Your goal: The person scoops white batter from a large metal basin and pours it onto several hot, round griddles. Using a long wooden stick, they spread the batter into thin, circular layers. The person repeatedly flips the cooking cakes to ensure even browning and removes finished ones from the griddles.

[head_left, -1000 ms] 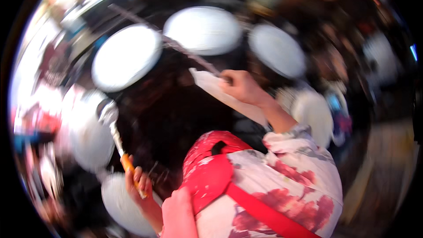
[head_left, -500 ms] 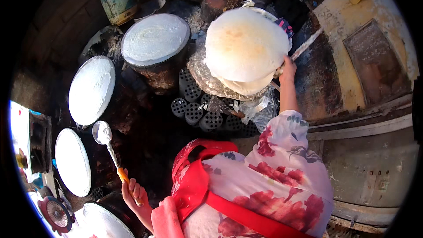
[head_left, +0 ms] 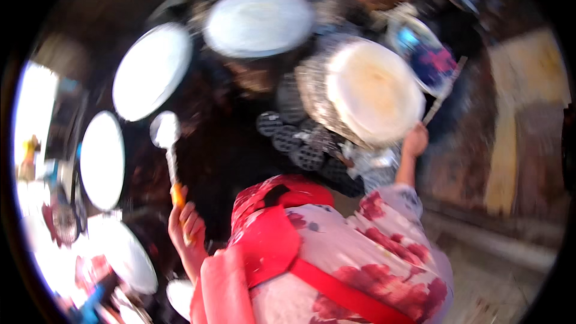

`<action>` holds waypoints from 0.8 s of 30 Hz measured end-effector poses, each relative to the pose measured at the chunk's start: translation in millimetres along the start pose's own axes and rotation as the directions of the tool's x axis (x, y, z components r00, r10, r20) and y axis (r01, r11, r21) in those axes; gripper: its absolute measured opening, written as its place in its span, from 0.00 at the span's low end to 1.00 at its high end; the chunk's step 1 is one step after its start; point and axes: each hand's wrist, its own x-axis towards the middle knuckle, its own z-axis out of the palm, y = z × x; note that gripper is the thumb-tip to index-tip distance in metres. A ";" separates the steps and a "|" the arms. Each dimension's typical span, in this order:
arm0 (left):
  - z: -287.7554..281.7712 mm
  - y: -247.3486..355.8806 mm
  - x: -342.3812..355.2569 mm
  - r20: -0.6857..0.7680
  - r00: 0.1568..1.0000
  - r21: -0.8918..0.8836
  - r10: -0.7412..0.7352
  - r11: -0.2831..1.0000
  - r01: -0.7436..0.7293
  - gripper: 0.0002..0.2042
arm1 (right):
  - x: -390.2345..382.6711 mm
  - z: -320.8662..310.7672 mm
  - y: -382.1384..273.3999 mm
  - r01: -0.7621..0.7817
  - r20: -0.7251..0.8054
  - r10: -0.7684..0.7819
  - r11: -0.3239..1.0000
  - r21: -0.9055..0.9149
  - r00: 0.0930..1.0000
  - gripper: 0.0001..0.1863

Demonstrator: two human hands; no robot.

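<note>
In the head view, the L hand (head_left: 187, 228) is wrapped tight round the orange grip of a ladle (head_left: 172, 165), w/ its round bowl up and white goo on it. The R hand (head_left: 415, 139) is curled round a thin stick (head_left: 445, 91), right by the near edge of a big flat bread (head_left: 378, 93); can't tell if it touches b/c of blur. The bread lies on a grey, bumpy round stand (head_left: 312, 93), R of the middle. What could go wrong: if the stick hand bumps that edge, the bread might slide, fold or rip, b/c it looks thin and soft. The goo could drip off if the ladle tips. The stick's far end is close to the tub (head_left: 393, 33) w/ the blue and pink cloth (head_left: 433, 65), so a quick swing could snag it. Now the feel of stuff: the bread is round, pale, tan in the mid. White, smooth-looking round pans (head_left: 259, 21) curve round the L side. Dark blocks (head_left: 285, 138) full of holes sit below, w/ shiny, crinkly plastic (head_left: 378, 162) next to 'em.
</note>
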 end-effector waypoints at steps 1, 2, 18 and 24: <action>5.1 -7.1 -3.3 -0.030 0.998 -0.030 0.051 0.998 -0.051 0.19 | 27.3 -36.5 -70.1 -0.374 0.229 0.347 0.924 0.084 0.909 0.20; 4.9 -9.0 0.0 -0.049 0.997 -0.068 0.060 0.996 -0.064 0.20 | 35.3 -43.6 -99.4 -0.351 0.260 0.300 0.920 0.176 0.918 0.21; -109.5 -165.0 -34.6 -0.467 0.321 0.190 0.824 0.448 -0.874 0.17 | -157.5 64.8 -542.6 0.352 -0.051 -0.760 -0.358 0.865 -0.648 0.17; -180.7 -259.1 -37.2 -0.766 -0.275 0.464 0.581 0.203 -0.862 0.19 | -184.0 86.1 -593.9 0.299 -0.098 -0.514 -0.632 0.715 -0.852 0.16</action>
